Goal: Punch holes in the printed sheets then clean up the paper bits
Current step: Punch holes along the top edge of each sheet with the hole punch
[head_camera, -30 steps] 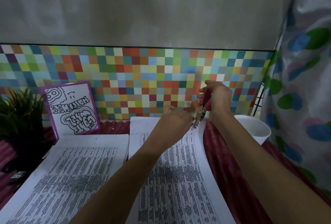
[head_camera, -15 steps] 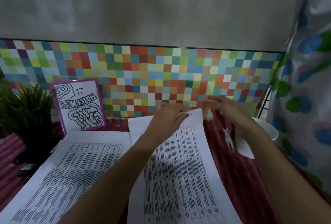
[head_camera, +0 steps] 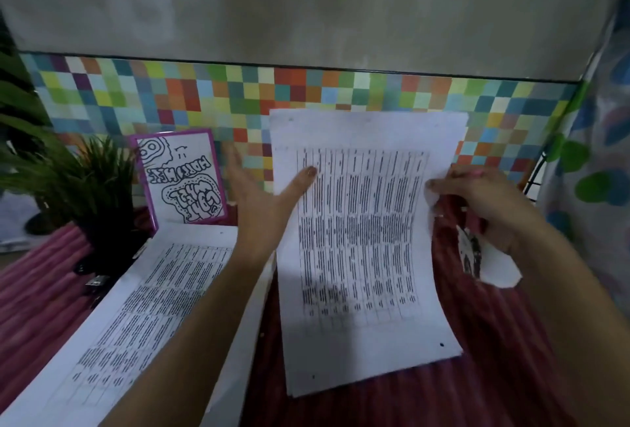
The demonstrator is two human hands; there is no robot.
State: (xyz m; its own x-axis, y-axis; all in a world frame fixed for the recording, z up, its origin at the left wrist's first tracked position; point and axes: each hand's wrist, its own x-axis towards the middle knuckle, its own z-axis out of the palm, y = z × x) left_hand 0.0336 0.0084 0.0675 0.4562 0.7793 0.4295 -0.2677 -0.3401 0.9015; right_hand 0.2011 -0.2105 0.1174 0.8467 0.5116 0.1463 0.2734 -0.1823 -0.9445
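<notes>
I hold one printed sheet (head_camera: 361,239) lifted off the table, its top edge against the tiled wall. My left hand (head_camera: 262,201) holds its left edge, thumb on the printed face. My right hand (head_camera: 484,201) pinches its right edge. Two small punched holes (head_camera: 442,344) show near the sheet's bottom edge. A second stack of printed sheets (head_camera: 153,293) lies flat at the left. The metal hole punch (head_camera: 472,252) lies on the red cloth under my right wrist, partly hidden.
A white cup (head_camera: 497,269) stands by the punch at the right. A purple-framed doodle card (head_camera: 180,177) leans on the mosaic wall. A dark potted plant (head_camera: 85,194) stands at the left. A spotted curtain (head_camera: 593,153) hangs at the right.
My right hand has let go of the hole punch, which now lies on the cloth. Both hands have taken the sheet by its sides and raised it from the table.
</notes>
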